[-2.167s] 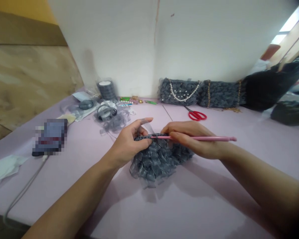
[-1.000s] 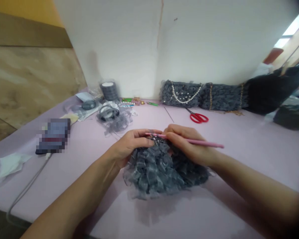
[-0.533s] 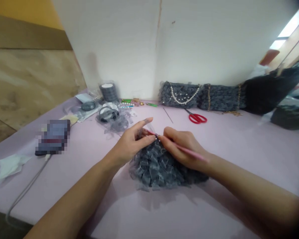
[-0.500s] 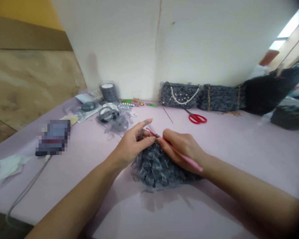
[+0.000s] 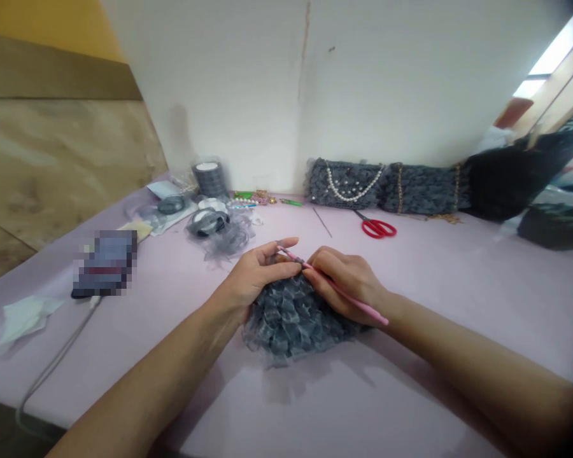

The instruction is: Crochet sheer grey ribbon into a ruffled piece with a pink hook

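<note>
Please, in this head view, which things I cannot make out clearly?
- Pixelated device: blurred by pixelation, so its details are unreadable.
- Tip of the pink crochet hook, at the grey ribbon piece: too small, beside the left hand.
- Small beads and trinkets by the wall: too small to identify.
- Dark fabric: cut off by the right edge.

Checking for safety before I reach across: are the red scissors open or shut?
Shut: the red scissors show their blades closed together in one narrow point, with the handles side by side.
</note>
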Available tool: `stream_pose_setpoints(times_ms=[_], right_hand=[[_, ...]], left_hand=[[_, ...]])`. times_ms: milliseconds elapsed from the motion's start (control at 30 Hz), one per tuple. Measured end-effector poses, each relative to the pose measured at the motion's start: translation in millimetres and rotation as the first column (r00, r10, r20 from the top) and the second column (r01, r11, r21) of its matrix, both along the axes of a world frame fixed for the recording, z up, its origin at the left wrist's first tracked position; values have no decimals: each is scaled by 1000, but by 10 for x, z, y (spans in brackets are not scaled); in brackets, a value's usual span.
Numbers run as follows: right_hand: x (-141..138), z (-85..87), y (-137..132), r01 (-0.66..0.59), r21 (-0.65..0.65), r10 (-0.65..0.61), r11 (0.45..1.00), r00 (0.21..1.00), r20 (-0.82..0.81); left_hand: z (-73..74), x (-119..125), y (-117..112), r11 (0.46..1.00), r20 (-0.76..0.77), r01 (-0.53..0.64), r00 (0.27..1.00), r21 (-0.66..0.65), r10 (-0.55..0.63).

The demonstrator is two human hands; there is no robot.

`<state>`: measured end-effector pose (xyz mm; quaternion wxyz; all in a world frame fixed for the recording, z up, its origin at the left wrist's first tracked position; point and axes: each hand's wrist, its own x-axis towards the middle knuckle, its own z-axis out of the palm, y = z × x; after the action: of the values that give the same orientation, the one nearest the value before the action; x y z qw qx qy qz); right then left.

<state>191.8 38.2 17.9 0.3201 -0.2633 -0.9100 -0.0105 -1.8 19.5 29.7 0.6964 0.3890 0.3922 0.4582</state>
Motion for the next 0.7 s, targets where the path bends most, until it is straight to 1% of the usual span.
stream_pose_setpoints(times_ms=[133, 300, 467, 700], right_hand=[[33, 111, 17, -115, -148, 112, 982, 993, -29], [84, 230, 24, -209, -253, 202, 945, 978, -52], [109, 325, -14, -210, -378, 190, 902, 978, -90], [100, 381, -34, -181, -523, 133, 833, 983, -129]], left_hand=[[28, -111, 68, 998, -73, 69, 995, -6, -69], [37, -222, 129, 986, -60, 139, 988, -90, -145], [28, -294, 140, 960, 6, 252, 967, -118, -253], [25, -348, 155, 935, -23, 337, 940, -108, -341]])
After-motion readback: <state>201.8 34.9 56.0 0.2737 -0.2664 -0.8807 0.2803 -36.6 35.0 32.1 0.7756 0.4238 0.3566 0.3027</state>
